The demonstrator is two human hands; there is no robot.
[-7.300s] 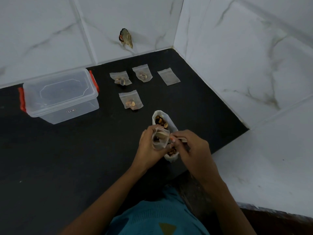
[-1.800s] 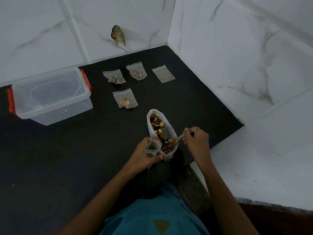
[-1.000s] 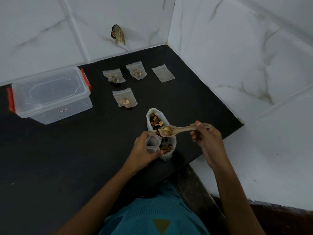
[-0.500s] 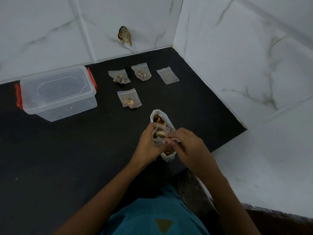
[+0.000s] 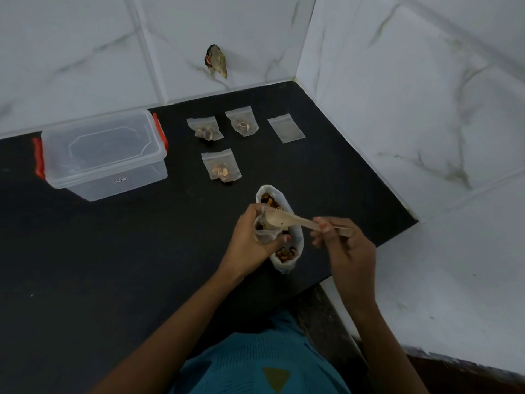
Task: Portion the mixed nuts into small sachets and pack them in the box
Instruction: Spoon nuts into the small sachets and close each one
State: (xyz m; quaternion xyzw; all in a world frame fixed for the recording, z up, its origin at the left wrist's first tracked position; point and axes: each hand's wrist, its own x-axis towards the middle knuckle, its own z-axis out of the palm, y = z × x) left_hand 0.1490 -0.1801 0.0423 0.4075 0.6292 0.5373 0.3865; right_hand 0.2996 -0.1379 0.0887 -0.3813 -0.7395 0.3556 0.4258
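On the black stone counter [image 5: 113,251], the clear plastic box with red latches [image 5: 105,155] stands lidded and apparently empty; packing is judged not yet begun. The white open bag of mixed nuts [image 5: 297,245] lies near the front edge, its long axis running away from the person. The left grip [image 5: 247,240] is clamped round a small clear sachet [image 5: 265,234] held over the bag, mouth upward. The right grip [image 5: 346,245] is pinched on a pale wooden spoon [image 5: 284,218], which lies left-to-right with its bowl at the sachet mouth. Three filled sachets [image 5: 221,169] and one flat empty sachet [image 5: 286,128] are laid beyond the bag.
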